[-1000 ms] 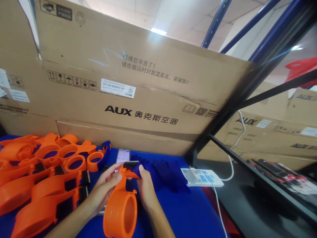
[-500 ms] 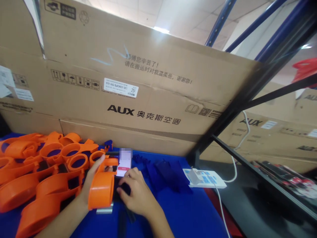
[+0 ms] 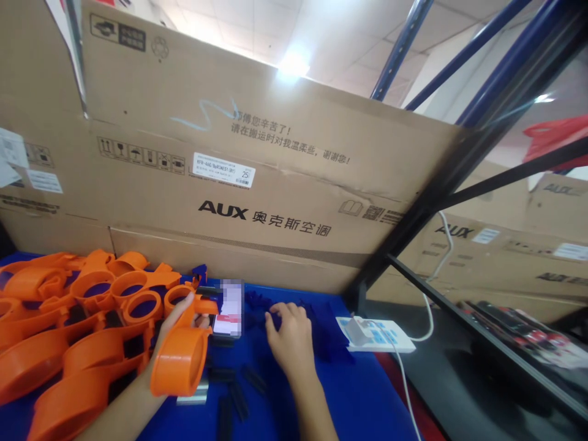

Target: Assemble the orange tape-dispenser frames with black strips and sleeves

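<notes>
My left hand (image 3: 169, 331) is closed around the handle of an orange plastic tape dispenser (image 3: 179, 361), its round hub facing me. The dispenser hides some of the fingers. My right hand (image 3: 291, 337) is over a pile of dark blue plastic pieces (image 3: 328, 327), thumb and forefinger apart; I see nothing held between them. A phone with a lit screen (image 3: 229, 309) lies between the hands. Several black strips (image 3: 237, 399) are spread on the blue tabletop (image 3: 353, 398), near a silver-grey piece (image 3: 193, 393) under the dispenser.
Many orange dispensers (image 3: 68, 386) are heaped at the left. Behind the table stands a large cardboard box (image 3: 275, 190). A white power strip (image 3: 399, 337) with a plug and cable sits at the right, near a dark metal rack post (image 3: 399, 239).
My right hand has moved right, away from the dispenser, to the blue pieces, uncovering black strips. My left hand still holds the dispenser, slightly lower and further left.
</notes>
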